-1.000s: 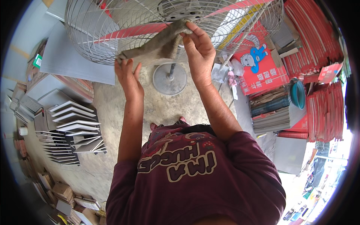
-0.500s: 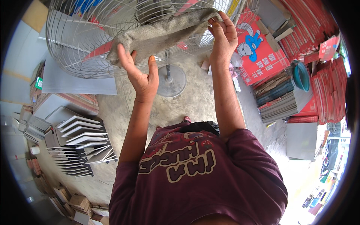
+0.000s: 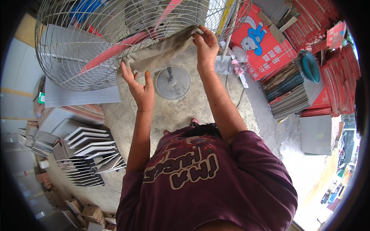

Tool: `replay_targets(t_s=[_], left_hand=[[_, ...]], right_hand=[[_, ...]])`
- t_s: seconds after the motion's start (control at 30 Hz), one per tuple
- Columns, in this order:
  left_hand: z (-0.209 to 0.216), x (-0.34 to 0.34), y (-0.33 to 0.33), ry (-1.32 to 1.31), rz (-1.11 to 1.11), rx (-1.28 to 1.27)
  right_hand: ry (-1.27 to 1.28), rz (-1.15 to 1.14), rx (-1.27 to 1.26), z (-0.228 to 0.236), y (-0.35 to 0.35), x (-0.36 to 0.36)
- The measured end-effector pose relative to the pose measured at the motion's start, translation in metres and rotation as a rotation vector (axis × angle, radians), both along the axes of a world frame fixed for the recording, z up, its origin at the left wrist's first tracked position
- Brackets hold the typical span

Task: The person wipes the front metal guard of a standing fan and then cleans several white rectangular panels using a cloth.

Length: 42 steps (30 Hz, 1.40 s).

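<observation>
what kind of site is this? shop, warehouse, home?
Most likely a tile shop's storeroom or yard. Grey tiles stand slotted in a display rack, red cartons and flat slabs are stacked around a bare concrete floor, and a large pedestal fan stands where both hands work a grey cloth.

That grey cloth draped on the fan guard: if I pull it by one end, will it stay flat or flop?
Likely floppy: the grey cloth sags and folds along the wire fan guard between the left hand and right hand. It looks thick, so it is probably not slippery. It may snag on the wires when dragged.
</observation>
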<state>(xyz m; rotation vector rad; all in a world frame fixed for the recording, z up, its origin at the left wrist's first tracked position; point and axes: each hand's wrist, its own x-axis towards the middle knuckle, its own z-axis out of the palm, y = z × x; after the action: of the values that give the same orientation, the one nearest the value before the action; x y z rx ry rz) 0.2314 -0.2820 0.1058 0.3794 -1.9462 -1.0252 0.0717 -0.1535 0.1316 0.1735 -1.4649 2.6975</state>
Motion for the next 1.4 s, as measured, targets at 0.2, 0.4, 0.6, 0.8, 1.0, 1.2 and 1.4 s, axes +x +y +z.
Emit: replay_targets(t_s=[0.2,0.4,0.6,0.8,1.0,1.2,1.4], left_hand=[[-0.002,0.015,-0.011,0.012,0.056,-0.002],[0.002,0.027,-0.018,0.036,0.084,-0.002],[0.009,0.026,-0.024,0.067,0.068,0.004],[0.014,0.013,-0.009,0.061,-0.030,-0.009],[0.020,0.020,-0.012,0.054,-0.011,0.018],[0.027,0.033,-0.028,0.069,0.065,0.071],[0.028,0.025,-0.031,0.096,0.063,0.014]], right_hand=[[0.097,0.028,0.055,0.006,-0.030,0.025],[0.295,0.089,0.144,0.019,-0.053,0.051],[0.172,0.122,-0.022,0.013,-0.043,0.038],[0.094,0.002,-0.084,0.017,-0.028,0.026],[0.292,0.093,-0.010,0.037,-0.053,0.054],[0.336,0.255,0.058,0.044,-0.072,0.076],[0.173,0.222,-0.117,0.041,-0.061,0.063]])
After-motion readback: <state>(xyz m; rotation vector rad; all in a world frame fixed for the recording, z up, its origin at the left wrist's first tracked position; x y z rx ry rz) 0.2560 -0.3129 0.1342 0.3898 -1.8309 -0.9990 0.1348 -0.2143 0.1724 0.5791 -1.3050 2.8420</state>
